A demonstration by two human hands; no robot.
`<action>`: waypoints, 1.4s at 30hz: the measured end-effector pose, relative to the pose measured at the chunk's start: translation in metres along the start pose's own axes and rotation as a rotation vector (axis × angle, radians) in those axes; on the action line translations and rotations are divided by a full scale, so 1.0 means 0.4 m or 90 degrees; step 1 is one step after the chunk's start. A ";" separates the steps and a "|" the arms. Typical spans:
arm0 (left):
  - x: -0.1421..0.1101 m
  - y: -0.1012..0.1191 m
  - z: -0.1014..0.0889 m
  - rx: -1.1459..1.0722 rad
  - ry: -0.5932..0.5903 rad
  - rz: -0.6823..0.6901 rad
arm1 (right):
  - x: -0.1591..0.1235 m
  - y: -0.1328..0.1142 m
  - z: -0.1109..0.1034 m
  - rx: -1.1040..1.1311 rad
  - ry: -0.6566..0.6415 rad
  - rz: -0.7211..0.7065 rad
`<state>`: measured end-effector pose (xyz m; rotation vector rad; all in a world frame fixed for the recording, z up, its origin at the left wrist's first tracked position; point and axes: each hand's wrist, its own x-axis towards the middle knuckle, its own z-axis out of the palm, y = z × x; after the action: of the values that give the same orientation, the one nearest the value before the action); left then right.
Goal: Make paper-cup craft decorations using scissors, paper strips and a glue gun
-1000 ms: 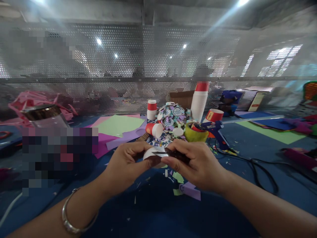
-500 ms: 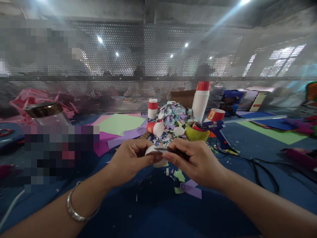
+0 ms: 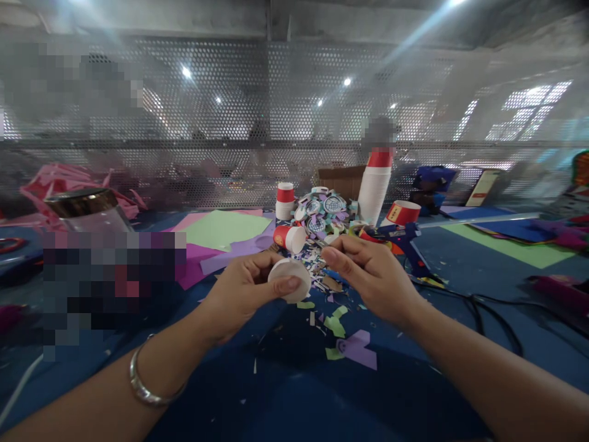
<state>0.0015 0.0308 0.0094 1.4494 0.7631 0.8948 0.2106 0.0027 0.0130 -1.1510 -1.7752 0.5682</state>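
My left hand [image 3: 243,291] is closed on a small white paper cup bottom [image 3: 289,277], held by its rim just above the blue table [image 3: 294,393]. My right hand [image 3: 368,273] hovers to the right of it, fingers curled in a pinch; whatever they hold is hidden. Paper scraps [image 3: 338,328] in green and purple lie below both hands. A pile of cut paper discs [image 3: 322,212] sits just beyond them.
A red-and-white cup [image 3: 288,237] lies on its side, with another [image 3: 284,201] upright behind it and a tall cup stack [image 3: 373,187]. A blue glue gun [image 3: 402,236] with a black cord [image 3: 478,307] lies right. Coloured paper sheets [image 3: 221,233] lie left; a perforated screen stands behind.
My right hand has pulled away from the white cup piece, up and to the right. The dark tool it held against the cup is out of sight now. My left hand keeps the cup piece.
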 end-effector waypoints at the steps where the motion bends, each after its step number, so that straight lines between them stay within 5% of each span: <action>1: 0.001 0.001 0.002 -0.018 0.000 -0.007 | 0.003 0.003 0.001 0.015 -0.015 0.016; 8: 0.002 0.012 0.014 -0.111 0.026 -0.038 | 0.008 0.029 0.023 0.127 -0.099 0.093; 19: 0.008 0.017 0.006 -0.169 0.068 -0.101 | 0.012 0.040 0.024 0.086 -0.131 0.134; 42: 0.008 0.018 0.020 -0.197 0.028 -0.205 | 0.009 0.026 0.029 0.158 -0.176 0.176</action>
<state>0.0098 0.0293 0.0171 1.0043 0.8232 0.7586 0.2047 0.0117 0.0010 -1.1923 -1.7211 1.1261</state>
